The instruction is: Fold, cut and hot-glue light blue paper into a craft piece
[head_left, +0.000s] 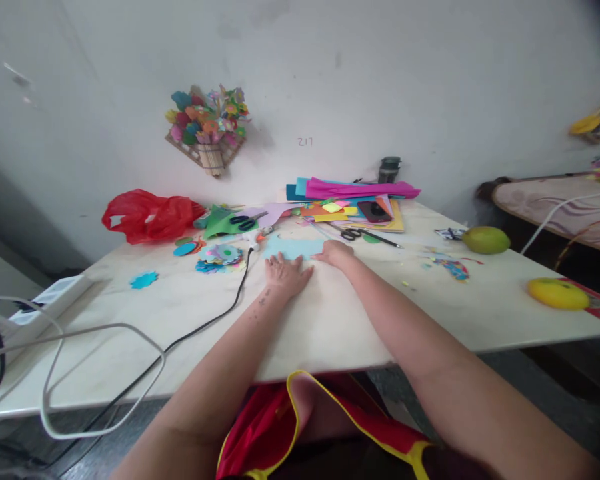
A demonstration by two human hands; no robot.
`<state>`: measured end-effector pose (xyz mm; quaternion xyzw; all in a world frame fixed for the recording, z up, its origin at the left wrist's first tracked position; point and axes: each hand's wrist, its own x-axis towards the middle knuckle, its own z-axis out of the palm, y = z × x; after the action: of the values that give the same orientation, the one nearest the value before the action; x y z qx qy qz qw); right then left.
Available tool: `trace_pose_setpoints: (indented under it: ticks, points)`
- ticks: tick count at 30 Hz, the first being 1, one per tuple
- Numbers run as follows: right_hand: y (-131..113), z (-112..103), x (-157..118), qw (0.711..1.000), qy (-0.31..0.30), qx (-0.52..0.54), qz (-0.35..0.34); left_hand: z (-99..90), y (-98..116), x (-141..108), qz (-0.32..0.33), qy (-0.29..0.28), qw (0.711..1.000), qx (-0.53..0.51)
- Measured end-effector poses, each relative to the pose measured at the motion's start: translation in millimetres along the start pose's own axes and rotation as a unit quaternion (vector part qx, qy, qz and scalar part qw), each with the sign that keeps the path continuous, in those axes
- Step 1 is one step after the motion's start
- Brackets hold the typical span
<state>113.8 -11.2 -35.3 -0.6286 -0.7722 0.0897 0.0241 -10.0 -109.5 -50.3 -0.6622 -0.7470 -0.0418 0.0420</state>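
Note:
A light blue sheet of paper [295, 248] lies on the white table in front of me. My left hand [285, 275] rests flat at its lower left edge, fingers spread, holding nothing. At the sheet's right end my right hand [336, 254] is closed, its curled fingers and thumb at the paper's edge; the fingertips are partly hidden. Just left of the sheet lies a glue gun [255, 239] with a black cord. Beside it is a pile of flower-shaped cutouts [221, 256]. Behind my right hand are small black-handled scissors [351, 234] and a dark pen [380, 238].
A red plastic bag [153, 217], another pair of scissors [247, 221], coloured sheets [360, 189] and a phone [375, 211] lie towards the wall. A power strip [55, 300] with looping cables is at left. A green fruit [486, 240] and a yellow fruit [559, 294] sit at right.

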Motion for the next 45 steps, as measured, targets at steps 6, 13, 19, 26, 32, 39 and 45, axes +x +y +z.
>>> trace_pose_setpoints:
  ticks: [6,13,19,26,32,39,45]
  points:
    - [9,-3,-8,0.999,0.011,-0.048,-0.018,0.4,0,1,0.010,-0.002,1.000,0.015]
    - [15,-8,-12,0.999,0.002,-0.038,-0.031,2.3,-2,2,0.016,-0.001,1.000,0.019]
    - [34,-18,-10,0.992,-0.079,0.049,-0.080,6.9,-6,3,0.018,-0.001,1.000,0.004]
    - [46,-19,-10,0.993,0.015,0.092,-0.068,6.4,-20,19,0.058,0.006,0.998,-0.026]
    - [33,-4,-6,0.976,0.081,-0.032,-0.199,2.8,-21,26,0.042,0.031,0.998,-0.035]
    - [12,2,-21,0.966,0.053,-0.133,-0.216,7.8,4,6,-0.046,0.034,0.998,-0.007]
    - [5,3,-26,0.951,0.084,-0.173,-0.240,10.0,-4,10,-0.047,0.007,0.998,-0.039]
